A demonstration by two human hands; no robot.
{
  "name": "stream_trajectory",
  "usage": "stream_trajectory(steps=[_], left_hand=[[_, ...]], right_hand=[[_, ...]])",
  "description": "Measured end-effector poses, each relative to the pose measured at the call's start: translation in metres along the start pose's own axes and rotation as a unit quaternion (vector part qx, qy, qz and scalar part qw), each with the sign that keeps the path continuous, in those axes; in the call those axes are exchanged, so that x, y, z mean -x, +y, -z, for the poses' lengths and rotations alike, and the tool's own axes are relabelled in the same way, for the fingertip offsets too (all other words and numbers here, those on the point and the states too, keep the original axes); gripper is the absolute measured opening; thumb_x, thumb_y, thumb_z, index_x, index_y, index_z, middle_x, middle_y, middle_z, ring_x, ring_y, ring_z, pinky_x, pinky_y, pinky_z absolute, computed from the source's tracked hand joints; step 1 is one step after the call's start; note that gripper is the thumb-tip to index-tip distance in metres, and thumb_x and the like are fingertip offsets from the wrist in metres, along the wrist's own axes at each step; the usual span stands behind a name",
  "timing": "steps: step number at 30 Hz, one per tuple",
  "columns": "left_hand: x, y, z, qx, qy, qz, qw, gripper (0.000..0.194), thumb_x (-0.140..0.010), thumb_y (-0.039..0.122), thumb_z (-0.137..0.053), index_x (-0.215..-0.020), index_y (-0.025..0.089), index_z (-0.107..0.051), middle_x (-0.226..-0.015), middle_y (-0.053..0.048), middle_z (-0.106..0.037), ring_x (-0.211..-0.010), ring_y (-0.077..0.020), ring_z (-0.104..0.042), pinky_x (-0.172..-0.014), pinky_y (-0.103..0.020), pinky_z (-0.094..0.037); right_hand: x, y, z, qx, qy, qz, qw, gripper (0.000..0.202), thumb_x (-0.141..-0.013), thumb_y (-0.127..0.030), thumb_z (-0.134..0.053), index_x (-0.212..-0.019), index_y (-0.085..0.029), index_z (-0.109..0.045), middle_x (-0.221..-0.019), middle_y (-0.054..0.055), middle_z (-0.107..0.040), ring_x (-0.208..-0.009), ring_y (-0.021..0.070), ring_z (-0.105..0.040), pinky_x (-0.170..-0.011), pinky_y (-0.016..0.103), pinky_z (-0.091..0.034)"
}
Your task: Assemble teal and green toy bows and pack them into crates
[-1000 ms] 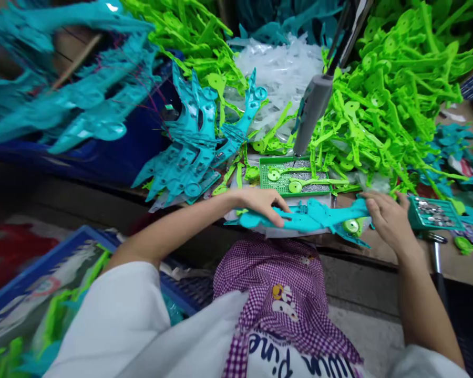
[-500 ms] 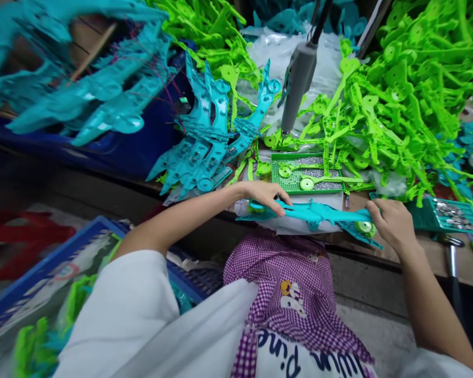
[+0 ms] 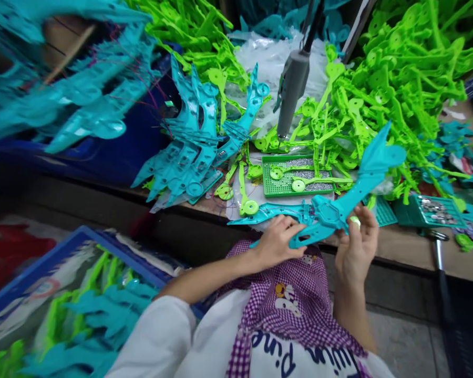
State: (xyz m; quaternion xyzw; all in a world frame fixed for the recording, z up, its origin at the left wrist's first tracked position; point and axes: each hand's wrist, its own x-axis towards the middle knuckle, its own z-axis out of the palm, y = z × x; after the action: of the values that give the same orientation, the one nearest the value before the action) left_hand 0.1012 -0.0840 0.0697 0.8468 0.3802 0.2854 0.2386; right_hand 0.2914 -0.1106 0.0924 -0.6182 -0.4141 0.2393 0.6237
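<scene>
My left hand (image 3: 278, 239) is closed round the near end of a long turquoise plastic part (image 3: 331, 212). The part is tilted, its forked far end raised to the right over the table edge. Below its middle, my right hand (image 3: 357, 247) pinches a small pale-green piece (image 3: 355, 221) between thumb and fingers, close against the part. I cannot tell whether that piece is joined to it. Another turquoise part (image 3: 276, 211) lies on the table just behind my left hand, beside a green arm with a round disc (image 3: 249, 207).
A grey hanging power screwdriver (image 3: 294, 89) points down above a green tray (image 3: 266, 178) of small metal pieces. Heaped green parts (image 3: 398, 89) fill the back right. At right are a teal box (image 3: 410, 218) and a hammer (image 3: 439, 252). A blue crate (image 3: 82, 236) stands low left.
The turquoise part has been lifted from the table edge and turned, its far end now up and right. Both hands came nearer my body, and the right moved left onto a small green piece.
</scene>
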Motion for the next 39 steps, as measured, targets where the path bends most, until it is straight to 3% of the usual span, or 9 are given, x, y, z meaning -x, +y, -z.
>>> stream_trajectory(steps=[5,10,14,17,21,23,26,34,39], left_hand=[[-0.001,0.007,-0.048,-0.058,0.055,0.011,0.997,0.039,-0.090,0.030,-0.059,-0.127,0.018,-0.065,-0.096,-0.012,-0.064,-0.092,-0.0257,-0.060,-0.081,-0.043,-0.053],[0.011,0.000,-0.060,-0.018,0.065,-0.059,0.996,0.062,-0.088,0.043,-0.063,-0.143,0.017,-0.050,-0.121,-0.016,-0.058,-0.108,-0.0284,-0.059,-0.091,-0.046,-0.054],[0.060,-0.014,-0.019,-0.118,0.170,-0.091,0.974,0.064,-0.085,0.037,-0.068,-0.145,0.027,-0.046,-0.128,-0.014,-0.053,-0.117,-0.0286,-0.057,-0.095,-0.043,-0.053],[0.078,-0.021,0.032,-0.204,0.209,-0.108,0.950,0.072,-0.082,0.029,-0.073,-0.147,0.035,-0.042,-0.124,-0.010,-0.058,-0.117,-0.0269,-0.058,-0.099,-0.043,-0.050],[0.043,-0.030,0.081,-0.200,0.034,-0.065,0.977,0.066,-0.085,0.036,-0.068,-0.147,0.033,-0.045,-0.142,-0.010,-0.055,-0.132,-0.0323,-0.049,-0.111,-0.051,-0.039],[0.019,-0.041,0.091,-0.180,-0.069,-0.040,0.981,0.060,-0.086,0.036,-0.066,-0.143,0.026,-0.050,-0.148,-0.013,-0.051,-0.133,-0.0324,-0.049,-0.110,-0.051,-0.039],[-0.002,-0.063,0.096,-0.134,-0.140,-0.016,0.981,0.046,-0.092,0.029,-0.058,-0.136,0.021,-0.056,-0.141,-0.013,-0.057,-0.124,-0.0264,-0.057,-0.104,-0.044,-0.046],[0.004,-0.089,0.112,-0.082,-0.135,0.017,0.987,0.052,-0.085,0.029,-0.066,-0.136,0.022,-0.057,-0.148,-0.013,-0.049,-0.131,-0.0261,-0.051,-0.109,-0.043,-0.043],[0.010,-0.096,0.116,-0.050,-0.145,0.079,0.985,0.048,-0.087,0.035,-0.062,-0.133,0.021,-0.060,-0.140,-0.012,-0.055,-0.105,-0.0217,-0.064,-0.097,-0.041,-0.052]], right_hand=[[-0.010,-0.008,-0.015,0.031,-0.011,-0.004,0.999,0.071,-0.079,-0.050,-0.069,-0.138,-0.027,-0.039,-0.127,0.011,-0.055,-0.103,0.0234,-0.063,-0.085,0.038,-0.055],[-0.038,-0.006,0.015,0.099,-0.065,0.028,0.993,0.050,-0.080,-0.057,-0.065,-0.116,-0.021,-0.063,-0.098,0.009,-0.068,-0.088,0.0250,-0.065,-0.076,0.036,-0.054],[-0.068,-0.014,0.054,0.151,-0.233,0.025,0.960,0.050,-0.076,-0.056,-0.071,-0.112,-0.022,-0.071,-0.099,0.007,-0.074,-0.086,0.0270,-0.068,-0.072,0.036,-0.055],[-0.081,-0.022,0.055,0.220,-0.491,-0.003,0.843,0.045,-0.079,-0.053,-0.070,-0.109,-0.021,-0.075,-0.095,0.005,-0.076,-0.084,0.0258,-0.069,-0.071,0.033,-0.055],[-0.100,-0.022,0.012,0.229,-0.671,-0.063,0.702,0.044,-0.083,-0.056,-0.063,-0.106,-0.021,-0.076,-0.096,0.002,-0.075,-0.079,0.0189,-0.065,-0.070,0.028,-0.052],[-0.113,-0.019,-0.012,0.219,-0.699,-0.086,0.675,0.044,-0.082,-0.058,-0.062,-0.099,-0.020,-0.077,-0.095,0.002,-0.075,-0.081,0.0173,-0.064,-0.073,0.028,-0.052],[-0.130,-0.016,-0.036,0.219,-0.697,-0.120,0.673,0.043,-0.080,-0.060,-0.064,-0.085,-0.018,-0.076,-0.085,0.002,-0.073,-0.077,0.0162,-0.063,-0.073,0.029,-0.052],[-0.143,-0.015,-0.064,0.185,-0.665,-0.261,0.675,0.039,-0.065,-0.054,-0.078,-0.077,-0.017,-0.073,-0.072,0.004,-0.071,-0.063,0.0149,-0.062,-0.062,0.030,-0.053],[-0.143,-0.009,-0.079,0.204,-0.691,-0.233,0.653,0.039,-0.066,-0.055,-0.077,-0.079,-0.018,-0.073,-0.075,0.004,-0.071,-0.069,0.0165,-0.063,-0.066,0.031,-0.052]])
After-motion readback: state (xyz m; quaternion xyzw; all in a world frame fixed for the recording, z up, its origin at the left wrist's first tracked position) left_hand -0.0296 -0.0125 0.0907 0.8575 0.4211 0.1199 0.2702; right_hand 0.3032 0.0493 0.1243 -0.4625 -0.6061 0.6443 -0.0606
